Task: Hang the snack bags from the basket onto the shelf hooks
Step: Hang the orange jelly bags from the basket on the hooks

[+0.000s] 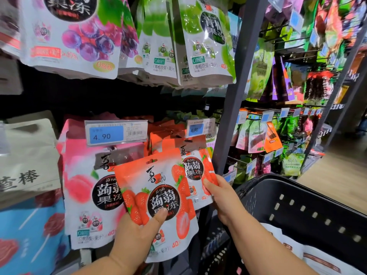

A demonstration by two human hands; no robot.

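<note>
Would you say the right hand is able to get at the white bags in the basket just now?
Probably not at once: the right hand pinches the hanging strawberry bag. Once released, the open basket sits close beneath it, with the white bags uncovered.

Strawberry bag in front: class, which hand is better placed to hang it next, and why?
Left. The left hand grips the strawberry bag, hang hole uppermost; the right hand holds the hanging strawberry bags beside it.

Bright overhead light, pkg glare top, edges warped/blurred, shelf recess dark.
</note>
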